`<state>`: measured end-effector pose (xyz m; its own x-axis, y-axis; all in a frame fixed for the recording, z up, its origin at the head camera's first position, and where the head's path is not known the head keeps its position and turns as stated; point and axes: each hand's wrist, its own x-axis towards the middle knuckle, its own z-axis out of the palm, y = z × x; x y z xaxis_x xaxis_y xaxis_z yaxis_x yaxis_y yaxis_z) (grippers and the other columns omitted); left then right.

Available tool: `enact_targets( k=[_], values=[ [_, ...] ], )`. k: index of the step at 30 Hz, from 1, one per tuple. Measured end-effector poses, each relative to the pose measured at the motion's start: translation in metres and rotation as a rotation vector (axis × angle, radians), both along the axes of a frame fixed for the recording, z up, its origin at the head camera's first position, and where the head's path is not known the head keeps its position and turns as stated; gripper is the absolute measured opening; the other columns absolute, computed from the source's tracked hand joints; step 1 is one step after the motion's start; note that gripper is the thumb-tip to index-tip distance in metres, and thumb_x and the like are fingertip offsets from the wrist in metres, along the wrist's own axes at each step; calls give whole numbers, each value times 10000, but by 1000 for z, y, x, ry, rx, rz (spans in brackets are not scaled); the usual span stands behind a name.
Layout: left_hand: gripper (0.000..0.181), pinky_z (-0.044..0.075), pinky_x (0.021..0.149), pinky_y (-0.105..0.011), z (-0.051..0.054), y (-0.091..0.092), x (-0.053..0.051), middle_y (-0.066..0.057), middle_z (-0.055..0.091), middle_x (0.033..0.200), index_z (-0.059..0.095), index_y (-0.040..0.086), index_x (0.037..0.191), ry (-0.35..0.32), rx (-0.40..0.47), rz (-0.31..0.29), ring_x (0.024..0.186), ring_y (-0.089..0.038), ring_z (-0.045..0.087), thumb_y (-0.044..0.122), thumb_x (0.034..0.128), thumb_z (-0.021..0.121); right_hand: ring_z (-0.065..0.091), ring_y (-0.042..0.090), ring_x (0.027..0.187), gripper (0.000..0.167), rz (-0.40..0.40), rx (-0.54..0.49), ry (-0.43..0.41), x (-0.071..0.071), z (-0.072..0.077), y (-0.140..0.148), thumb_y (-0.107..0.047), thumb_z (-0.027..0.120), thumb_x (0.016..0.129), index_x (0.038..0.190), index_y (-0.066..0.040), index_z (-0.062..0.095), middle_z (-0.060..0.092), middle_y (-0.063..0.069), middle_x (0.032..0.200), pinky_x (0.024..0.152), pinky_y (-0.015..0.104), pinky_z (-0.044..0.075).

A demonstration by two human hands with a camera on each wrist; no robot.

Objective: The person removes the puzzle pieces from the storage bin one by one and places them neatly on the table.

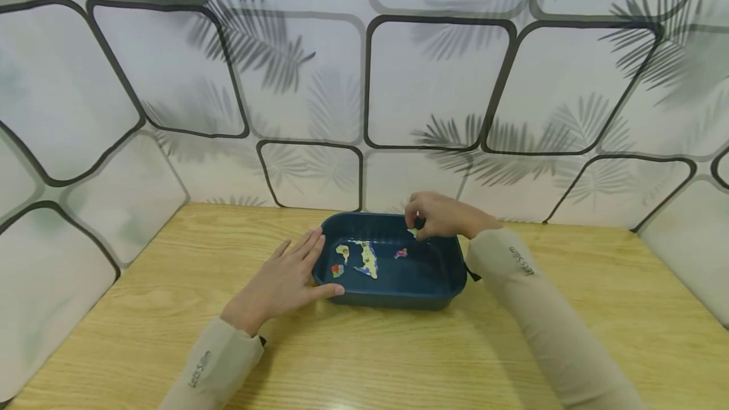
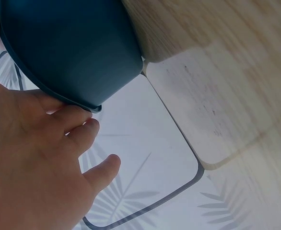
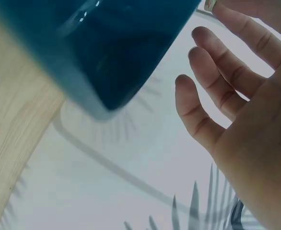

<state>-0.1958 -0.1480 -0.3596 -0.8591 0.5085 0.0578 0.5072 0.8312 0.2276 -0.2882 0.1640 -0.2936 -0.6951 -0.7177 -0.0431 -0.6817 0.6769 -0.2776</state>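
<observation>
On the right sleeve (image 1: 555, 318) we read "Let's Slim"; the left sleeve (image 1: 213, 366) repeated it. We saw dark letters.

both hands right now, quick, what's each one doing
Left hand: open, touching the rim of the blue tray.
Right hand: closed, pinching a small pale piece over the tray.

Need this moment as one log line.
left hand: touching blue tray; right hand: pinching small piece; in tray: yellow pieces, pink piece, red piece
</observation>
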Motion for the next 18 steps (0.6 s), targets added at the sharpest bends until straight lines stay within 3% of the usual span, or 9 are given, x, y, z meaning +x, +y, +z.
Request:
enact_targets(
  k=[11, 18],
  values=[
    [1029, 151, 1200, -587, 0, 0, 1, -194, 185, 1655, 279, -66, 1563, 11, 3, 0, 1523, -348, 182, 706, 931, 533, 589, 361, 982, 98, -60, 1, -13, 1, 2, 33, -4, 763, 859, 941, -38, 721, 591, 81, 1019, 860, 522, 515],
    [1027, 161, 1194, -597, 0, -1, 1, -214, 204, 1647, 289, -79, 1556, 16, 6, -6, 1518, -363, 194, 703, 935, 531, 590, 337, 937, 109, -72, -11, 24, 1, 0, 56, -30, 782, 827, 911, -68, 725, 608, 74, 1006, 836, 523, 508]
  ],
)
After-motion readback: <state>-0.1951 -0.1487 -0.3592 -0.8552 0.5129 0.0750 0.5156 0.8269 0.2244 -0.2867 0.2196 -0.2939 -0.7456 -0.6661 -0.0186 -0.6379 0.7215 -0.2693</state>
